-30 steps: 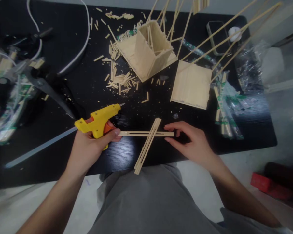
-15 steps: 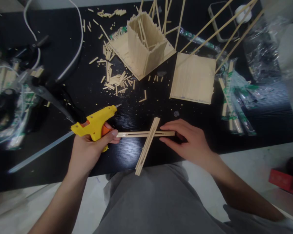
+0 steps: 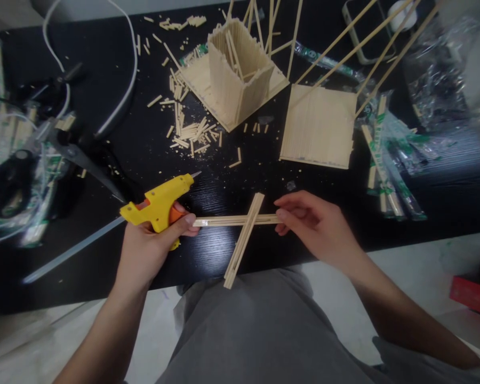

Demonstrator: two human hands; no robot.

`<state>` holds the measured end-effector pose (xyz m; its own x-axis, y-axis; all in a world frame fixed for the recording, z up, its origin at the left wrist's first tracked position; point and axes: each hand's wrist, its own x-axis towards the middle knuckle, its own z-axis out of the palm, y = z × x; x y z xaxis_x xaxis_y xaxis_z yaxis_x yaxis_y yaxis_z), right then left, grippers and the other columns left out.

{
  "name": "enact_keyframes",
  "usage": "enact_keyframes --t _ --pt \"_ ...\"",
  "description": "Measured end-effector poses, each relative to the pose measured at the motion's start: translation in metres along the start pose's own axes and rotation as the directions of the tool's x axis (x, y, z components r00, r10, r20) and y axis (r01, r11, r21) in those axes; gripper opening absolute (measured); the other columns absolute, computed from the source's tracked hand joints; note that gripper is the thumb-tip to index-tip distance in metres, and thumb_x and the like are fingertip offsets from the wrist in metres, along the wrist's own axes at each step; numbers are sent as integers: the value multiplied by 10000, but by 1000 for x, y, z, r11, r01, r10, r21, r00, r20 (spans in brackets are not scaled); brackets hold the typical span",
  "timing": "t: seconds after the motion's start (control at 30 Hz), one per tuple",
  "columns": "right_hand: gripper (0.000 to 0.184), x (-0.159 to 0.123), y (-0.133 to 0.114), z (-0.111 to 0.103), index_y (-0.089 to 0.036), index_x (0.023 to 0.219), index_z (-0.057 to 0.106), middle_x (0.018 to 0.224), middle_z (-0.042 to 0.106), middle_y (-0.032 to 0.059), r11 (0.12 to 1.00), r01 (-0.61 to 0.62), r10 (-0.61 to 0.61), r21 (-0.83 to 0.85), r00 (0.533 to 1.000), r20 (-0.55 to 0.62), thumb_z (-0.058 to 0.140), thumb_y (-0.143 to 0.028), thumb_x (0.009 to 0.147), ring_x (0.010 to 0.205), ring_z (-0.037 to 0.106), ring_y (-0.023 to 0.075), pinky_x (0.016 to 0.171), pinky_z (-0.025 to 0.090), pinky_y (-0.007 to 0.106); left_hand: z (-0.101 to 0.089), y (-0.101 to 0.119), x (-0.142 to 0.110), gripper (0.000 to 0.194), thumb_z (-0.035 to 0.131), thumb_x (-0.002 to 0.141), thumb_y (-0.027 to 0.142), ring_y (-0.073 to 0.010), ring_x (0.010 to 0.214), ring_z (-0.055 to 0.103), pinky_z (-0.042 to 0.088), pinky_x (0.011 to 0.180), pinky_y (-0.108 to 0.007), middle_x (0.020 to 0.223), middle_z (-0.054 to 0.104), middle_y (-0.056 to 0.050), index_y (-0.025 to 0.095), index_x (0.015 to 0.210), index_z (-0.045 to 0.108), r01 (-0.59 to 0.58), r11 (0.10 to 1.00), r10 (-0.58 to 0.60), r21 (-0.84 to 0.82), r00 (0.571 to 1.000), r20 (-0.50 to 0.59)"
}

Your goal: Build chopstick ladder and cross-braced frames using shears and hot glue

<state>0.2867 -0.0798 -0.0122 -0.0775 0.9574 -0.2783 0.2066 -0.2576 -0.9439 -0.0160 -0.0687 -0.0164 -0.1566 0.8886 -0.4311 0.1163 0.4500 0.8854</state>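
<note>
A cross of glued wooden sticks point(image 3: 240, 242) is held above the front edge of the black table. My left hand point(image 3: 150, 248) pinches the left end of its level arm between thumb and fingers. That same hand has a yellow glue gun point(image 3: 160, 201) in its palm, nozzle pointing up and right, with a clear glue stick point(image 3: 76, 248) sticking out behind. My right hand point(image 3: 314, 224) is closed on the right end of the level arm. The cross's other arm slants from upper right to lower left.
A wooden stick box point(image 3: 240, 74) stands on a stick base at the back. Right of it lies a square stick panel point(image 3: 318, 128) with long upright sticks. Cut stick pieces point(image 3: 196, 130), bagged sticks point(image 3: 384, 160), pliers point(image 3: 82, 157), scissors point(image 3: 24, 152) and a white cable point(image 3: 134, 69) surround them.
My right hand's thumb and fingers, apart around the right end before, have closed onto it. My left hand keeps the glue gun and the left end. The view has shifted slightly.
</note>
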Motion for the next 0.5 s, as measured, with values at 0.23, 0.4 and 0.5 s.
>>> enact_keyframes --t 0.23,0.4,0.5 --pt "126 2 -1 -4 -214 989 749 735 774 2 999 -29 30 -38 999 30 736 -339 993 657 802 187 658 667 306 -3 1 3 280 944 781 299 -152 682 782 677 731 -229 775 775 11 195 940 737 29 1000 -29 6 999 31" --pt "103 3 -1 -3 -206 993 748 730 778 2 999 -33 34 -23 998 47 719 -305 998 678 805 187 680 663 309 -13 6 -1 255 849 901 438 -137 671 737 645 635 -224 857 783 -28 196 913 768 -12 998 8 64 998 64" --pt "129 3 1 -3 -198 997 745 749 777 8 999 -31 30 19 998 59 724 -326 995 675 796 180 666 656 302 -28 16 -5 302 697 1012 518 -119 627 681 564 519 -210 886 776 -28 230 954 765 -140 969 121 204 987 102"
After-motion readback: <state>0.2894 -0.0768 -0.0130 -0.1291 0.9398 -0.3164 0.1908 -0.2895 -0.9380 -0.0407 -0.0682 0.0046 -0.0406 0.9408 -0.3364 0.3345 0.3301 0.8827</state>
